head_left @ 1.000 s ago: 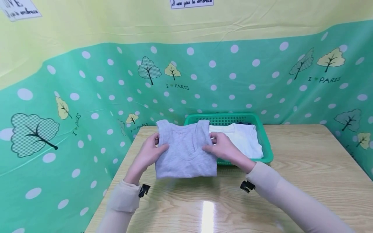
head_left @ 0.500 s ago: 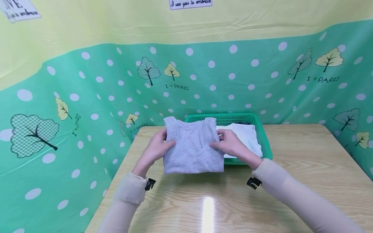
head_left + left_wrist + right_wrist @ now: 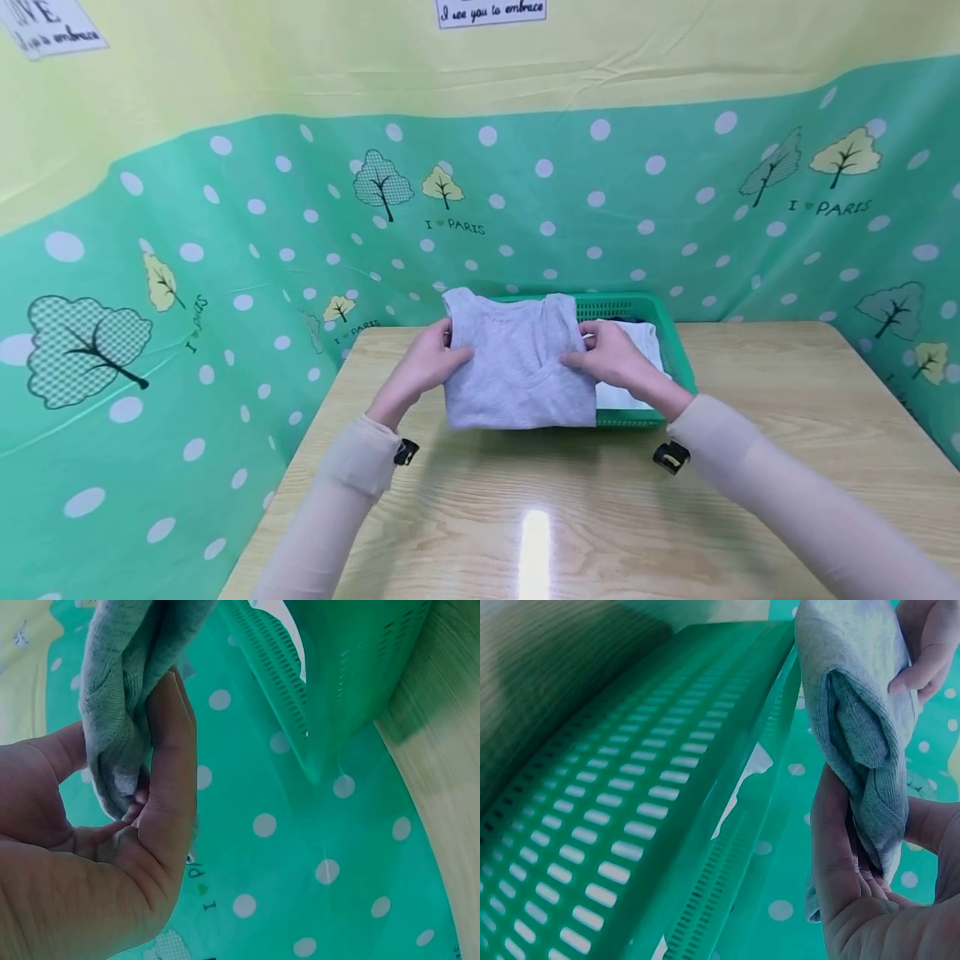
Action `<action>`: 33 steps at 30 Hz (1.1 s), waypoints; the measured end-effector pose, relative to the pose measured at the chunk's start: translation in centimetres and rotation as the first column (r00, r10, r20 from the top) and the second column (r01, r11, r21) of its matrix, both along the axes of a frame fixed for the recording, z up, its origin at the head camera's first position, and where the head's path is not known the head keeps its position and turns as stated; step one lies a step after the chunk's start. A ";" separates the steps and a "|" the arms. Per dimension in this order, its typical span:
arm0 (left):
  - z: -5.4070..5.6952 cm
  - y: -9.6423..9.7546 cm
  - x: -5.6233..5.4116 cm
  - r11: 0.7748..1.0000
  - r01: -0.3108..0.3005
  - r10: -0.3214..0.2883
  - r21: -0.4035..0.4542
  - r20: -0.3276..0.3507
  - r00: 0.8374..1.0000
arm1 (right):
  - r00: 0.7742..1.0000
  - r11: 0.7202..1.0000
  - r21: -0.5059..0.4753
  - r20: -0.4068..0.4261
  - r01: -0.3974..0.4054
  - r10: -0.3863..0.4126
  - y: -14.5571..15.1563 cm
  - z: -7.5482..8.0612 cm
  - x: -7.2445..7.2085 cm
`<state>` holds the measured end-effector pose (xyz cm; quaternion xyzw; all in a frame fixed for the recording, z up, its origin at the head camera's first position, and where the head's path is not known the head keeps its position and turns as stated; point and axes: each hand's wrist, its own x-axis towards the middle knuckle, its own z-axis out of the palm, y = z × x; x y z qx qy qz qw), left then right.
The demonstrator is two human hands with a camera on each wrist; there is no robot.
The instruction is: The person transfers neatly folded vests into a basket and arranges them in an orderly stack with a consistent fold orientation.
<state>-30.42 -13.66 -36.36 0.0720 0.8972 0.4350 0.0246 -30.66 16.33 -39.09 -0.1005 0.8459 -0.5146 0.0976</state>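
Note:
A folded light grey sleeveless top (image 3: 517, 367) is held up between my two hands, its neckline and shoulder straps toward the back. My left hand (image 3: 427, 362) grips its left edge, thumb on the front and fingers behind. On the opposite edge my right hand (image 3: 615, 358) pinches the fabric the same way. The right wrist view shows the folded layers of the grey top (image 3: 870, 742) bunched between thumb and fingers. In the head view the garment overlaps the left part of a green plastic basket (image 3: 678, 358), in which folded white clothing (image 3: 643, 337) lies.
The basket stands near the back edge of the wooden table (image 3: 780, 433). Behind it hangs a green and yellow curtain (image 3: 510, 200) with dots and trees. Something dark shows at the back inside the basket, partly hidden.
Both hands have carried the grey top to the right and farther back, so it now covers more of the basket. The basket has stayed in place.

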 end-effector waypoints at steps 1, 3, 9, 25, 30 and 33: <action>0.0 0.1 -0.2 1.000 0.002 -0.002 -0.003 0.002 1.000 | 1.000 1.000 0.002 0.001 0.004 -0.004 0.1 0.0 -0.1; 0.0 0.4 -0.6 1.000 0.010 -0.010 -0.007 0.008 1.000 | 1.000 1.000 0.011 -0.001 0.017 -0.017 0.4 -0.1 -0.2; 0.1 1.2 -1.3 0.999 0.033 -0.032 -0.022 0.037 0.999 | 0.998 0.997 0.040 -0.014 0.058 -0.058 1.3 -0.4 -0.6; 0.5 2.8 -3.6 0.997 0.082 -0.079 -0.018 0.115 0.990 | 0.998 0.993 0.091 -0.003 0.069 -0.069 2.9 0.5 -1.9; 0.4 3.5 -4.4 0.994 0.100 -0.095 -0.036 0.121 0.988 | 0.998 0.987 0.147 -0.042 0.061 -0.055 3.4 0.3 -2.5; 0.3 3.9 -4.9 0.992 0.108 -0.101 -0.058 0.116 0.988 | 0.997 0.983 0.176 -0.063 0.056 -0.045 3.7 0.2 -3.0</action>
